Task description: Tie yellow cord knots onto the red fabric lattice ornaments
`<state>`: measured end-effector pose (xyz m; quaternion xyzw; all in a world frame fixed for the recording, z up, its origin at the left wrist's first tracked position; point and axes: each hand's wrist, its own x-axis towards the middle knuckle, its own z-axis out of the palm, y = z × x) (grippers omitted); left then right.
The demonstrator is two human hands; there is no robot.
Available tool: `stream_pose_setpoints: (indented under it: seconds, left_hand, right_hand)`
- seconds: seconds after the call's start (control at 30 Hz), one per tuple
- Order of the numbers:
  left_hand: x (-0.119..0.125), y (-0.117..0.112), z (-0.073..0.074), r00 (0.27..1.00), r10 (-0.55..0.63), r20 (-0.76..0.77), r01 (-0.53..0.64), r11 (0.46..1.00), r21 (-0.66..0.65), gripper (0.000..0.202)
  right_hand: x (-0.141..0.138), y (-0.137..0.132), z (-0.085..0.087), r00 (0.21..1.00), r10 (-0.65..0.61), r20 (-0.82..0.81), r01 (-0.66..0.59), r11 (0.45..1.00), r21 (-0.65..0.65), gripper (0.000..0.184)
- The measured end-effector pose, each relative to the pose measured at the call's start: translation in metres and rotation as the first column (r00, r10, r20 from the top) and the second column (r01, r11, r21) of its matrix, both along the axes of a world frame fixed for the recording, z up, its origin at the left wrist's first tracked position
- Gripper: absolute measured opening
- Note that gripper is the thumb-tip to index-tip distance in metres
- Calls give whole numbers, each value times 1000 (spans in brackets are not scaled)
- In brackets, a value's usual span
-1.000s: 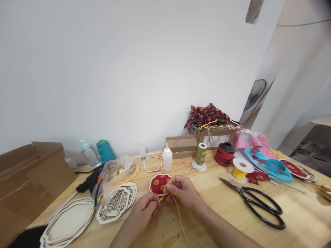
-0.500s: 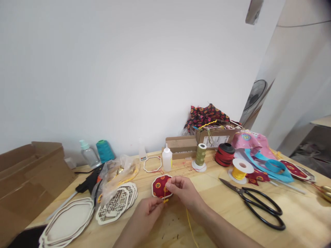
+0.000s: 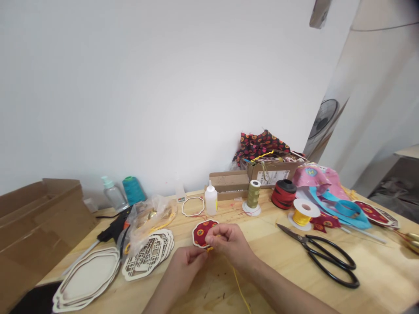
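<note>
A small red patterned fabric piece in a pale scalloped frame [image 3: 202, 232] lies on the table just beyond my hands. Yellow cord [image 3: 241, 291] runs from its lower edge, where a small knot shows, under my right hand and toward the table's front. My left hand [image 3: 189, 263] pinches the cord near the knot at the frame's bottom edge. My right hand [image 3: 227, 244] is closed, thumb and forefinger pressed together on the cord over the fabric's lower right. The fingertips partly hide the knot.
Black-handled scissors [image 3: 319, 253] lie to the right, near a yellow cord spool [image 3: 301, 213]. A white glue bottle [image 3: 211, 200] stands behind the framed piece. Wooden lattice shapes [image 3: 149, 257] and blank pale panels [image 3: 88, 277] are stacked left, beside a glue gun [image 3: 113, 229].
My right hand has shifted slightly left and down over the fabric piece, closer to my left fingertips. The cord stretch that stood visible above the knot is now mostly covered.
</note>
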<state>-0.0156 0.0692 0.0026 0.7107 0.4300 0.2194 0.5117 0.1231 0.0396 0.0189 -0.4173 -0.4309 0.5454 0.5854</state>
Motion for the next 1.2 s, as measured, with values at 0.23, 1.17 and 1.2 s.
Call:
stream_pose_setpoints:
  seconds: [0.23,1.17,1.2]
  left_hand:
    - [-1,1,-2,990,-28,135,38,997,-69,28]
    - [2,-4,1,919,266,292,-130,902,-412,29]
    - [3,-4,0,920,258,295,-125,907,-402,32]
  right_hand:
    - [2,6,3,988,-147,43,148,989,-2,24]
    - [6,0,-14,841,-27,540,18,1000,22,36]
    - [6,0,-15,841,-26,540,20,1000,16,38]
